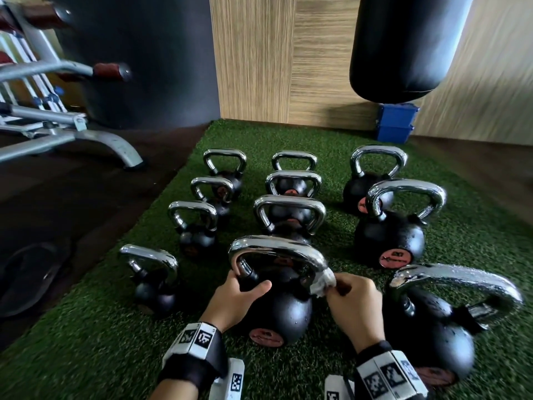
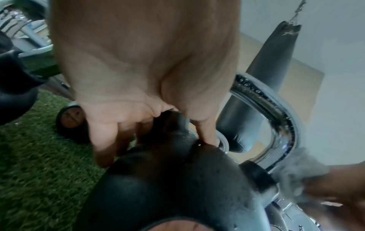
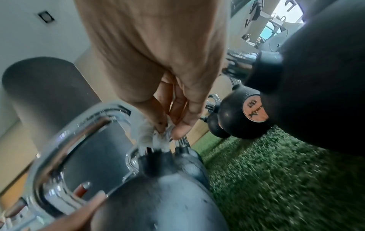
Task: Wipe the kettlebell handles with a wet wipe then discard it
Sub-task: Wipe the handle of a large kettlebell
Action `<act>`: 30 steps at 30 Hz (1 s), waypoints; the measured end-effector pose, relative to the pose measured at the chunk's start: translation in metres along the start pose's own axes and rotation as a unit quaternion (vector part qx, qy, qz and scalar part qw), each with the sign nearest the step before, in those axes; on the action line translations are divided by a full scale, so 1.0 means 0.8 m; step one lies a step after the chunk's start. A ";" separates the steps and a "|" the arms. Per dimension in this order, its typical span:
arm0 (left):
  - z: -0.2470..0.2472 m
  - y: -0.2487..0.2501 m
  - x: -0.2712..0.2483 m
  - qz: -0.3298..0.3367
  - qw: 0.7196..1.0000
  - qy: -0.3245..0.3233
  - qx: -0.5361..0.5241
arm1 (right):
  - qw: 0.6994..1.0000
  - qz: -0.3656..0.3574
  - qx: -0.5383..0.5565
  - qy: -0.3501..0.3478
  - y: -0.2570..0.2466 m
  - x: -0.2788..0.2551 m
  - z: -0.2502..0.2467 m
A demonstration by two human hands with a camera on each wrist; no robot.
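Head view: nearest black cast-iron kettlebell with chrome loop handle (image 1: 277, 249) is seen on the green turf mat (image 1: 86, 327), front of the central row. The left hand (image 1: 233, 295) is curled round the handle's left base; a crumpled white wet wipe (image 1: 323, 281) is pinched against the handle's right leg by the right hand (image 1: 352, 295).

Left wrist view: handle chrome appears beaded wet, judged slippery.

Right wrist view: the wipe looks soft and limp. The bell is judged heavy, best steadied at the handle base.
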State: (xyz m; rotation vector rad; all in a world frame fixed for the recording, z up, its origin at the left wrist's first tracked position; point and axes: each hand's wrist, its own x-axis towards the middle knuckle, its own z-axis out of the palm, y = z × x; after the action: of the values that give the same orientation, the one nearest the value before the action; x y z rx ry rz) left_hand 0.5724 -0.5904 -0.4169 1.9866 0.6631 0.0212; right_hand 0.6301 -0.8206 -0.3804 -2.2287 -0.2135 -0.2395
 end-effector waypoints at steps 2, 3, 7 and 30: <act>0.002 0.008 -0.010 -0.007 0.998 0.017 0.060 | 0.999 0.020 0.001 -0.027 0.003 -0.005 0.011; 0.003 0.013 -0.017 -0.014 0.994 0.032 0.104 | 0.999 0.024 0.009 -0.036 0.005 -0.006 0.015; 0.001 0.033 -0.049 -0.034 0.924 0.090 0.369 | 0.994 -0.012 -0.038 -0.105 0.009 -0.002 -0.002; -0.058 0.092 -0.053 0.349 0.912 0.065 -0.204 | 0.979 -0.178 0.088 -0.054 -0.032 0.011 -0.025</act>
State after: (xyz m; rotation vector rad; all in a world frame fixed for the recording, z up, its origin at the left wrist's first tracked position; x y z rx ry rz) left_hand 0.5557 -0.5974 -0.3220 1.7198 -0.0137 0.6766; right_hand 0.6308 -0.8198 -0.3468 -2.0177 -0.6688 -0.2806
